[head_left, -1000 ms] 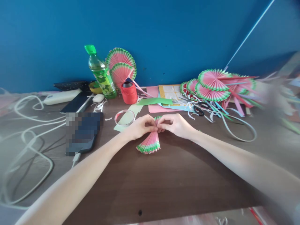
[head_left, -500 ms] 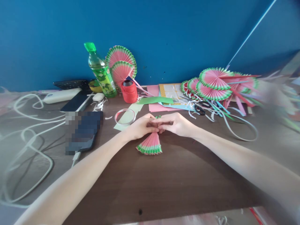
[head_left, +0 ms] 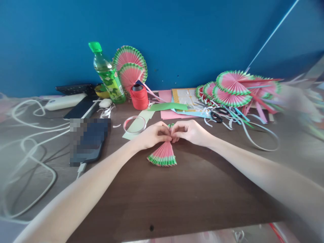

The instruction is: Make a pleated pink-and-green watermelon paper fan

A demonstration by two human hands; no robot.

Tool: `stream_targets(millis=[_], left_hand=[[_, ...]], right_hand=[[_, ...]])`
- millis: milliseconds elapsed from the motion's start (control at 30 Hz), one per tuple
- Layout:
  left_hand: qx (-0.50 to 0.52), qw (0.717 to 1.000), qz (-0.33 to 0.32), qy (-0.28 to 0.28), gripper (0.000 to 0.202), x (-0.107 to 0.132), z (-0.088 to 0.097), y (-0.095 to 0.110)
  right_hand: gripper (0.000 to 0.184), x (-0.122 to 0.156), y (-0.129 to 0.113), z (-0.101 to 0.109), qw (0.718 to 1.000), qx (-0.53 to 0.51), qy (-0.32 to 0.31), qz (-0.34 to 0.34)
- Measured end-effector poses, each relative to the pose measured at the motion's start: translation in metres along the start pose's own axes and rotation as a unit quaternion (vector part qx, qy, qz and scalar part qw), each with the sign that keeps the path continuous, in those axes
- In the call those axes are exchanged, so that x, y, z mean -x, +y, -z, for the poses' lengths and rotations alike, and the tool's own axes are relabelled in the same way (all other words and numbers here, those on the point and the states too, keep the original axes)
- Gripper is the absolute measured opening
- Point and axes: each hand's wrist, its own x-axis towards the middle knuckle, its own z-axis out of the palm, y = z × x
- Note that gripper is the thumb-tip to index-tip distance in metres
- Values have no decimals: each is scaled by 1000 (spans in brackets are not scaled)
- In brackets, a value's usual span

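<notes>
Between my two hands is a pleated paper fan (head_left: 163, 154), pink with a green and white edge, pinched narrow at its middle. Its lower half spreads toward me, and a little green edge shows beyond my fingers. My left hand (head_left: 157, 132) is closed on the fan's middle, thumb in front. Close beside it, my right hand (head_left: 186, 131) pinches at the same narrow part from the right; its fingertips touch or nearly touch the left ones. Whatever lies right between the fingertips is hidden.
A roll of tape (head_left: 134, 125) lies on pale green paper left of my hands. Behind stand a red thread spool (head_left: 139, 98) and a green bottle (head_left: 108, 79). Scissors (head_left: 217, 116) and finished pleated fans (head_left: 233, 87) lie back right. A phone (head_left: 91, 141) with cables is at left.
My right fingers have drawn back slightly and curled, where before they reached across the left hand. The fan's lower half has spread a little to the right.
</notes>
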Motion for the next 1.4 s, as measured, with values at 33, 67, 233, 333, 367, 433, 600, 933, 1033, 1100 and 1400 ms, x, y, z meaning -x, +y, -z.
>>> stream_targets(millis=[33,67,233,333,367,433,600,933,1033,1100,1400], left_hand=[[3,1000,-3,-2,15,0,0,0],[5,1000,-4,-4,15,-1,1,-1],[5,1000,4,9,17,-1,0,-1],[15,1000,1,19,18,0,-1,1],[18,1000,1,20,18,0,-1,1],[20,1000,2,20,16,0,-1,2],[33,999,3,28,12,0,-2,1],[34,998,7,47,9,0,-4,2],[32,998,3,47,8,0,-5,1],[26,999,-7,41,7,0,-5,1],[6,999,-21,33,9,0,-4,-1]], right_hand=[[15,0,0,0,1000,-13,-2,-4],[17,-1,1,1,1000,-25,-5,-7],[16,-3,2,4,999,-51,-16,2],[17,-2,-1,6,999,-12,-15,28],[15,-1,-3,7,999,19,-10,43],[11,2,-8,7,992,98,-2,80],[7,7,-16,3,947,275,16,168],[12,8,-14,2,896,345,-11,278],[15,7,-14,0,863,386,2,325],[17,6,-14,-2,828,423,26,366],[31,7,-8,-5,770,493,21,405]])
